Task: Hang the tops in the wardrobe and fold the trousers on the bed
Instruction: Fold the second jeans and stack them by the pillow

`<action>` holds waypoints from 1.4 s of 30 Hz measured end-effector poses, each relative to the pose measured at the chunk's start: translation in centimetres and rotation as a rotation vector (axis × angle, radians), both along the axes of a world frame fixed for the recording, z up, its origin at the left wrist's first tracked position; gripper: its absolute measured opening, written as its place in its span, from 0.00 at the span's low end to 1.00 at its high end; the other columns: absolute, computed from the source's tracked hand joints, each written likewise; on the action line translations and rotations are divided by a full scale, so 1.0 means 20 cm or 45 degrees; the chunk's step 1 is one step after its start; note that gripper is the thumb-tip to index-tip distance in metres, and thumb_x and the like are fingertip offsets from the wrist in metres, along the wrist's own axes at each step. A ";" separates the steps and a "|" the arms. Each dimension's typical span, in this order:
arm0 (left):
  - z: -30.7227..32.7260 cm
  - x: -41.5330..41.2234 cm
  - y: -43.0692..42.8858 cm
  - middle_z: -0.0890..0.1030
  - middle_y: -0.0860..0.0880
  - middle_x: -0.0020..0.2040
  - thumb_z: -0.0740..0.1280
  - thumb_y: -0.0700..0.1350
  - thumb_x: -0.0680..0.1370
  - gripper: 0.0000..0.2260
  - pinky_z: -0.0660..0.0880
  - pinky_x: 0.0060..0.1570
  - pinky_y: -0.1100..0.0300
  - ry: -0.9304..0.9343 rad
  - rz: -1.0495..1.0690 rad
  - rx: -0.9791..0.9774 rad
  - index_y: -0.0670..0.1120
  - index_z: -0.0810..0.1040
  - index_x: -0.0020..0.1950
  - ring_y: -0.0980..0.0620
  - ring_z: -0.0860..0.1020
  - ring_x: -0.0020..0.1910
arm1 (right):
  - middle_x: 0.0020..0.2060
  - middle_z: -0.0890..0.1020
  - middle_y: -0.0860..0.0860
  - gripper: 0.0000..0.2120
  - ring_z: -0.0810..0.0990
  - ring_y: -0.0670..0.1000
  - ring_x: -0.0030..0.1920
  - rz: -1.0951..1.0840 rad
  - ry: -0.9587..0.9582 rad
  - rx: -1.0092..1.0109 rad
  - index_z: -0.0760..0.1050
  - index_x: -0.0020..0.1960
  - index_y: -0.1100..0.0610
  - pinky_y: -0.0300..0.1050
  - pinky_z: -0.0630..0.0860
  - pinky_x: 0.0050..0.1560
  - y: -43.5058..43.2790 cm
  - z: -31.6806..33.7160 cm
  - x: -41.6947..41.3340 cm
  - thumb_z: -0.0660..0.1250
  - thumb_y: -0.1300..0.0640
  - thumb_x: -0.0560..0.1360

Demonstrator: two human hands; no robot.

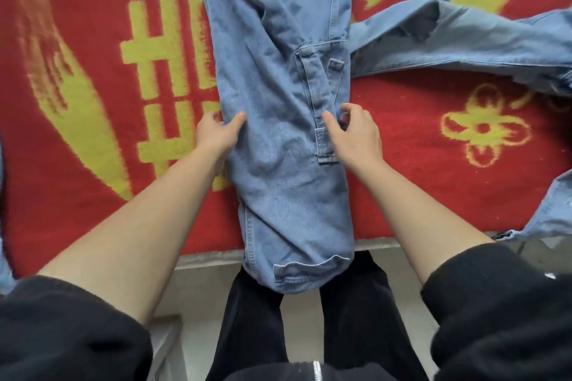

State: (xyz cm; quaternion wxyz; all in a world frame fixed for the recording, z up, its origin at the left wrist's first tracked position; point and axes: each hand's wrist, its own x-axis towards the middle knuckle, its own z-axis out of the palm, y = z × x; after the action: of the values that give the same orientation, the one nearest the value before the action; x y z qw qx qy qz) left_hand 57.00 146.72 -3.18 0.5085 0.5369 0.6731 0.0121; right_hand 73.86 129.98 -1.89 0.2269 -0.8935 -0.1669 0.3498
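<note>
Light blue jeans (278, 139) lie lengthwise on the bed, folded in half with one leg over the other, the waist end hanging over the near bed edge. My left hand (216, 133) grips the jeans' left edge, thumb on top and fingers tucked under the cloth. My right hand (353, 133) is at the right edge by the fly and belt loop, thumb on the denim and fingers curled at the edge.
A red blanket with yellow patterns (93, 102) covers the bed. A second light blue denim garment (464, 37) lies spread at the right, with more denim (554, 213) at the right bed edge. My black-trousered legs (309, 334) stand against the bed.
</note>
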 end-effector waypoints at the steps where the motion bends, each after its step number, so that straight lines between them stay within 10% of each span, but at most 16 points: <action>1: -0.01 0.02 0.04 0.79 0.50 0.55 0.72 0.52 0.75 0.26 0.75 0.58 0.58 0.018 -0.022 0.013 0.41 0.72 0.69 0.53 0.78 0.54 | 0.58 0.80 0.53 0.25 0.77 0.55 0.61 0.001 0.042 -0.004 0.72 0.68 0.54 0.50 0.71 0.60 0.06 -0.01 0.03 0.62 0.39 0.78; 7: -0.06 0.13 0.07 0.82 0.49 0.51 0.68 0.46 0.77 0.09 0.78 0.54 0.54 0.049 -0.178 0.097 0.45 0.80 0.56 0.50 0.80 0.49 | 0.53 0.81 0.58 0.11 0.78 0.60 0.53 -0.099 -0.158 0.174 0.72 0.59 0.57 0.48 0.65 0.45 0.05 -0.04 0.06 0.57 0.53 0.83; 11: -0.10 0.17 0.03 0.80 0.48 0.51 0.66 0.46 0.78 0.05 0.75 0.51 0.53 0.097 -0.272 0.053 0.49 0.75 0.53 0.49 0.77 0.50 | 0.55 0.82 0.58 0.14 0.78 0.61 0.58 -0.239 0.073 -0.123 0.74 0.59 0.57 0.49 0.68 0.52 -0.07 -0.16 0.12 0.60 0.48 0.82; 17: -0.08 0.26 0.10 0.81 0.45 0.51 0.66 0.45 0.71 0.14 0.78 0.53 0.46 0.183 -0.176 -0.041 0.50 0.71 0.56 0.43 0.80 0.51 | 0.64 0.71 0.56 0.33 0.74 0.57 0.62 0.048 -0.148 0.024 0.62 0.75 0.54 0.52 0.71 0.63 0.10 -0.05 0.33 0.66 0.61 0.71; 27: -0.09 0.63 0.59 0.77 0.44 0.63 0.62 0.58 0.77 0.26 0.70 0.64 0.48 0.105 -0.260 0.411 0.45 0.69 0.70 0.43 0.74 0.62 | 0.61 0.81 0.55 0.16 0.78 0.55 0.61 0.328 0.021 0.244 0.76 0.67 0.57 0.47 0.69 0.66 0.79 0.00 0.71 0.61 0.55 0.81; 31: -0.14 0.72 0.90 0.51 0.40 0.79 0.60 0.55 0.80 0.31 0.49 0.74 0.43 0.450 -0.608 0.591 0.47 0.55 0.79 0.43 0.49 0.79 | 0.64 0.80 0.51 0.18 0.77 0.52 0.63 0.280 0.144 0.165 0.74 0.70 0.55 0.45 0.69 0.67 1.02 -0.07 0.80 0.60 0.55 0.81; 35: -0.31 0.65 1.05 0.36 0.44 0.79 0.50 0.65 0.79 0.34 0.39 0.73 0.38 0.682 -0.866 0.547 0.53 0.43 0.80 0.48 0.36 0.78 | 0.42 0.82 0.51 0.14 0.79 0.53 0.43 -0.063 0.375 0.377 0.78 0.53 0.62 0.62 0.78 0.57 1.25 -0.17 0.84 0.60 0.53 0.78; 42: -0.44 0.63 1.10 0.30 0.46 0.77 0.47 0.69 0.77 0.36 0.35 0.70 0.36 0.670 -0.935 0.522 0.57 0.35 0.78 0.49 0.30 0.76 | 0.44 0.85 0.51 0.15 0.83 0.50 0.42 -0.456 0.804 0.677 0.79 0.55 0.58 0.45 0.78 0.43 1.66 -0.22 0.94 0.71 0.46 0.76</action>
State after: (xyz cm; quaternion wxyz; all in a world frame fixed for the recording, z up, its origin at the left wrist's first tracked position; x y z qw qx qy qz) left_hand 69.61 168.67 -11.90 0.1760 0.8124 0.5287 -0.1718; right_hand 92.70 163.24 -6.34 0.5455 -0.6684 -0.0163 0.5054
